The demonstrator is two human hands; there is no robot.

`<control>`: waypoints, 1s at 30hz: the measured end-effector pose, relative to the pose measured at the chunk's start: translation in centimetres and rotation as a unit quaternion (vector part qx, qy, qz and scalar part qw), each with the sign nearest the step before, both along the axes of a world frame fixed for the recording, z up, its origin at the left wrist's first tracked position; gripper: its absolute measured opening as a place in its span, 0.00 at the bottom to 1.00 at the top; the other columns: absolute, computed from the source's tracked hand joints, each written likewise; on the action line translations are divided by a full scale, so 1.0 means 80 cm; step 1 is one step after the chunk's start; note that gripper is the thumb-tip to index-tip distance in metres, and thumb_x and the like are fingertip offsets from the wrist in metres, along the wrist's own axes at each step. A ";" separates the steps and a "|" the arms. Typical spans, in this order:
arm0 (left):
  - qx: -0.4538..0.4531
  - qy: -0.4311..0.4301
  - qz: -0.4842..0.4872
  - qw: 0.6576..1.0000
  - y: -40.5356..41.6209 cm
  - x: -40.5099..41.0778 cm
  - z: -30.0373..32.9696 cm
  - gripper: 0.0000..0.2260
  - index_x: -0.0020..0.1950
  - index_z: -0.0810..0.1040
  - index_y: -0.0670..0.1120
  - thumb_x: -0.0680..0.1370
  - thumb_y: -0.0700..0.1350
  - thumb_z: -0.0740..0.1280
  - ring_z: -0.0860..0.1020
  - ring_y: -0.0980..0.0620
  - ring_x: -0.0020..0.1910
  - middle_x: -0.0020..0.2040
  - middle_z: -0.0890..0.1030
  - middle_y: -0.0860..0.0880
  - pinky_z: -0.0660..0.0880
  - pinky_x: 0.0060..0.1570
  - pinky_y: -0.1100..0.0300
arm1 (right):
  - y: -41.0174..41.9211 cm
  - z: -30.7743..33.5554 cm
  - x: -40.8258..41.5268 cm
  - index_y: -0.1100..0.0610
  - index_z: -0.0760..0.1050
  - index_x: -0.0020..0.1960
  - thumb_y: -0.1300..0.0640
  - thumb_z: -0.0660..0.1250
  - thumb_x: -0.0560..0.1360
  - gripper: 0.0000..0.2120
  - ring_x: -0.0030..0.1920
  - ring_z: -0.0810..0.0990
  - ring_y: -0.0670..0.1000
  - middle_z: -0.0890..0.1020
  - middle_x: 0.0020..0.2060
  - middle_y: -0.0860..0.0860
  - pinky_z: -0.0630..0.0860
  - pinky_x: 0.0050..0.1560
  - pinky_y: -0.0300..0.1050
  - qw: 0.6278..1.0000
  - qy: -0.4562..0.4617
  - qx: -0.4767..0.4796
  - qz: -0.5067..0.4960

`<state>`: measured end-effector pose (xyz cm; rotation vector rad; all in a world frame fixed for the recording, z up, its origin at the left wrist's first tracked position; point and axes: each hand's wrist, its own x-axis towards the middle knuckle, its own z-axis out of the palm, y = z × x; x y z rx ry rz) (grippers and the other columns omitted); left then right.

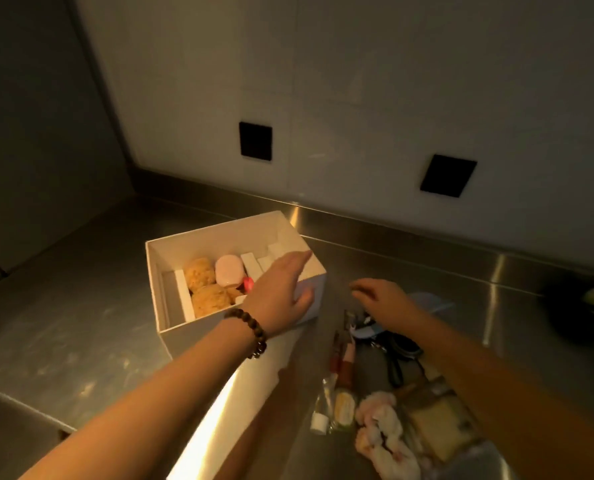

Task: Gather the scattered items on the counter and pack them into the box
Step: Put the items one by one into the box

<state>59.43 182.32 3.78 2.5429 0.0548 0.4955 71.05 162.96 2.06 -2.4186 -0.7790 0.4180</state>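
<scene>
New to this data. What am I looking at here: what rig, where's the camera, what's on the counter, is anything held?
There is no robot: a person works with bare hands, and the single picture comes from a wide-angle camera on their head, looking forward and down. The left hand, with a bead bracelet on its wrist, rests on the right rim of an open white box, thumb against the outer wall. The box already holds two tan sponges, a pink round item and white packets. The right hand hovers open over the unpacked pile and holds nothing. On the steel counter lie small bottles, a pink-white scrunchie, a black tool and a blue item, partly hidden by the right arm.
</scene>
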 end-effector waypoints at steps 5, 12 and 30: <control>-0.027 0.169 -0.035 0.985 -0.071 0.012 -0.079 0.26 0.73 0.61 0.46 0.76 0.49 0.62 0.66 0.49 0.68 0.70 0.68 0.46 0.61 0.66 0.59 | -0.048 -0.062 -0.038 0.52 0.81 0.52 0.58 0.64 0.76 0.09 0.52 0.80 0.50 0.83 0.50 0.51 0.74 0.55 0.44 0.996 0.051 -0.065 0.033; -0.058 0.252 -0.010 0.966 -0.092 0.015 -0.141 0.15 0.58 0.73 0.46 0.74 0.48 0.63 0.75 0.45 0.56 0.57 0.77 0.45 0.71 0.55 0.56 | -0.036 -0.103 -0.068 0.48 0.73 0.59 0.52 0.63 0.75 0.13 0.55 0.75 0.58 0.74 0.57 0.56 0.73 0.55 0.48 0.997 0.041 -0.065 0.015; -0.026 0.227 0.050 0.972 -0.083 0.035 -0.133 0.14 0.42 0.76 0.46 0.78 0.54 0.60 0.76 0.48 0.44 0.45 0.76 0.47 0.69 0.43 0.58 | 0.005 -0.096 -0.066 0.54 0.69 0.58 0.55 0.65 0.73 0.15 0.49 0.77 0.55 0.78 0.50 0.54 0.72 0.45 0.45 0.985 0.090 -0.067 -0.131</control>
